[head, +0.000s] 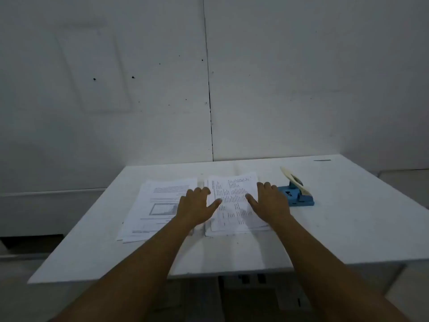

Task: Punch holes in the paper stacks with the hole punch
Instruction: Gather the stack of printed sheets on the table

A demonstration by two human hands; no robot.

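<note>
One white rectangular table (325, 228) is seen. Two stacks of printed white paper (160, 205) lie side by side. Two hands — left hand (195, 209), right hand (270, 204) — are laid flat with spread fingers at the right stack's (232, 201) edges. One blue metal hole punch (296, 194) stands just right.

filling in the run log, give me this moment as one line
hands: left hand and right hand open on right paper stack | left paper stack beside | hole punch untouched

Left hand (196, 206) and right hand (270, 202) flanked right-hand printed white paper stack (233, 201), fingers spread; blue hole punch with cream lever (296, 192) sat just right, on white table (348, 217).
</note>
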